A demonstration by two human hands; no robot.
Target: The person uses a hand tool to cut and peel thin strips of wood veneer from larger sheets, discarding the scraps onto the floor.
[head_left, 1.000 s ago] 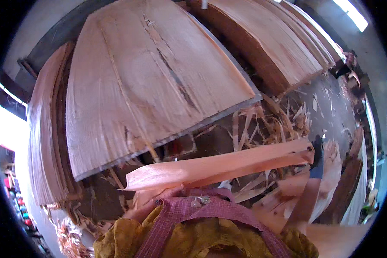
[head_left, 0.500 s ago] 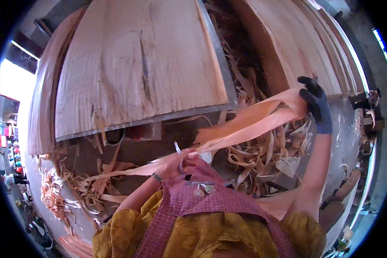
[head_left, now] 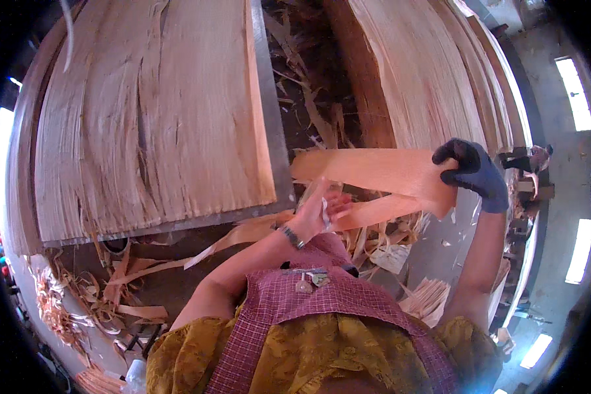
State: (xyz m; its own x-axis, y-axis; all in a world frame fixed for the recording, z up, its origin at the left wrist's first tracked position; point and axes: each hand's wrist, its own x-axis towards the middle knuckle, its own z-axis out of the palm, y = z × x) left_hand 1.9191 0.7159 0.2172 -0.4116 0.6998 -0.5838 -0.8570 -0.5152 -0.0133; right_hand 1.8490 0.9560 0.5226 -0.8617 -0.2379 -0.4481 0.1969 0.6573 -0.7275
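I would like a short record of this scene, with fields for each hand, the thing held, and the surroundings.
left hand: bare left hand with a wrist bangle, touching the lower veneer strip
right hand: right hand in a dark glove, gripping the end of the veneer sheet
veneer sheet: thin, pale wood, held above the floor
left stack: large veneer stack on a grey board
right stack: second veneer stack
floor: scattered veneer scraps

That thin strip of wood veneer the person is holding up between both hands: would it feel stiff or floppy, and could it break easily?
Probably floppy: the veneer strip looks sheet-thin and spans from the gloved right hand to the left hand. Likely light, since fingers alone hold it up. Possibly fragile: the big veneer sheet shows long splits along its grain, and torn scraps lie below.
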